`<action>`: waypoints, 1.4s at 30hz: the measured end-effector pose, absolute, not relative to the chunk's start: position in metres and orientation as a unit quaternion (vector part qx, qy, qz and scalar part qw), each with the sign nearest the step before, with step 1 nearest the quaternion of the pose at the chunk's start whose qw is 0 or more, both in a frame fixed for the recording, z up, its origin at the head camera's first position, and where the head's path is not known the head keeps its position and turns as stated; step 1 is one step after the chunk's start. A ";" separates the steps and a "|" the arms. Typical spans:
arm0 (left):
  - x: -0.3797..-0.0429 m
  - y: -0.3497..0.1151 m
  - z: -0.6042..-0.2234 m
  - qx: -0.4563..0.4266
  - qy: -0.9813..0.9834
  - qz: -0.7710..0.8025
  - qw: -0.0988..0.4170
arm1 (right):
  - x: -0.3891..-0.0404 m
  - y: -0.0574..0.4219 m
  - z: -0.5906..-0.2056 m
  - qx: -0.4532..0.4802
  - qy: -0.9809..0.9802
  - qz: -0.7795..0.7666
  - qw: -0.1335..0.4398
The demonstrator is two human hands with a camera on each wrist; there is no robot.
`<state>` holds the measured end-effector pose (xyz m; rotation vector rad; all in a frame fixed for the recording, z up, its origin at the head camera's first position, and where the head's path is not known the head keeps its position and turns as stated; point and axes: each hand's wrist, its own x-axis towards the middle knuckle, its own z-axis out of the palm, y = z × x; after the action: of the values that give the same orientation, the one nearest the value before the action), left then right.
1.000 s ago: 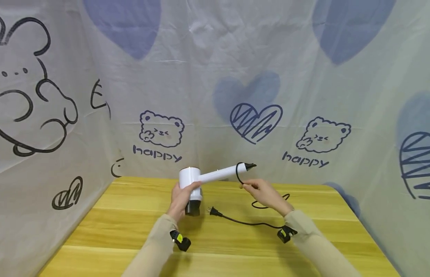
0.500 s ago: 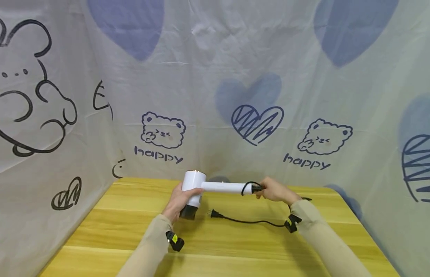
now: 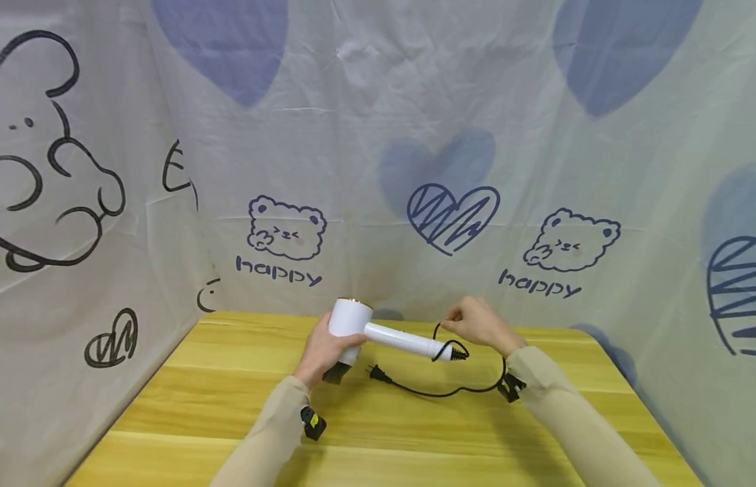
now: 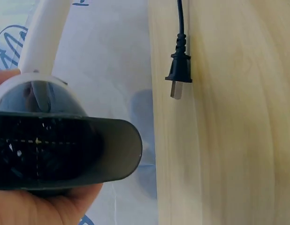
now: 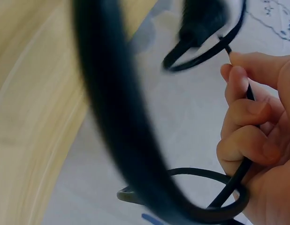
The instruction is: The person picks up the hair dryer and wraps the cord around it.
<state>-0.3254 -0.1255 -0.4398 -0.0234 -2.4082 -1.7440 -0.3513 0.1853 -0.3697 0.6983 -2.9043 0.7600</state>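
My left hand [image 3: 326, 348] grips the body of a white hair dryer [image 3: 408, 340], thumb across the front of it. The dryer is held above the table with its handle slanting down to the right; its dark flat nozzle [image 4: 65, 150] faces the left wrist camera. Around the handle's end loops the black power cord [image 3: 449, 343]. With curled fingers, my right hand [image 3: 481, 323] pinches that cord just beyond the handle, and in the right wrist view the cord runs through the palm. The two-pin plug [image 4: 179, 70] lies apart from both hands, over the table.
A wood-grain table [image 3: 231, 406] spans the space below the hands. Behind it hangs a pale cloth [image 3: 365, 162] printed with hearts and bears, which also closes in both sides. Slack cord curves between the plug and my right wrist.
The handle end has swung downward, from slanting up to slanting down. My right hand went to the handle's end, then up and away from it, with the cord pinched.
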 end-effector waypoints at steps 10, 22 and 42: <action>-0.325 -0.119 -0.440 0.068 -0.807 -0.575 0.118 | -0.338 0.174 -0.367 0.254 -0.927 0.272 0.043; -0.331 -0.128 -0.440 0.143 -0.744 -0.640 0.125 | -0.324 0.176 -0.380 0.305 -0.918 0.244 0.065; -0.329 -0.135 -0.428 0.127 -0.623 -0.772 0.020 | -0.328 0.186 -0.431 0.309 -0.930 0.199 0.006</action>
<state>-0.3292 -0.1351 -0.4280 0.3934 -1.9329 -2.3932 -0.3277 0.1864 -0.4308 0.9663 -2.9111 0.6243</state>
